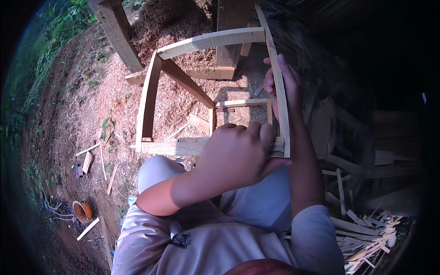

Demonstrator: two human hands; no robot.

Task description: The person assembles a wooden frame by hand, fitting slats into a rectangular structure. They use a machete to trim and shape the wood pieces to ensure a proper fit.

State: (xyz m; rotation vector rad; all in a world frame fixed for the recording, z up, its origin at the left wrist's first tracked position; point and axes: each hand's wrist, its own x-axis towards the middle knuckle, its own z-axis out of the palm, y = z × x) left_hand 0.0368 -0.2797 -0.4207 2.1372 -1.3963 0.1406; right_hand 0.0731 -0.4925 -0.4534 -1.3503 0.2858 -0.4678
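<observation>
Pale sawn timber forms the wooden frame [211, 40], held in front of the person, its lower rail [174, 147] just above the knees; flat strips with squared edges meet at its corners, the top rail and side pieces appearing bowed in the wide view; the right side strip [283, 121] runs on past the top rail, and a slanting bar [188, 82] leads from the upper left corner to a smaller rectangle of thin pieces deeper within.

Left hand [238, 153]: closed over the lower rail near its right end, fingers curled, thumb extended to the foot of the right side strip; right hand [288, 85]: closed around that strip higher up, fingertips showing on its inner side.

Curled, fibrous shavings [183, 109] cover the ground beyond, lit in patches; a thick, square-cut post [117, 36] rises at upper left, near leafy green plants [68, 16]; a round orange bowl [87, 212] lies tipped at lower left; splintery offcuts [371, 245] lie heaped at lower right, beside the smooth, creased cloth of a pale shirt [215, 252].
</observation>
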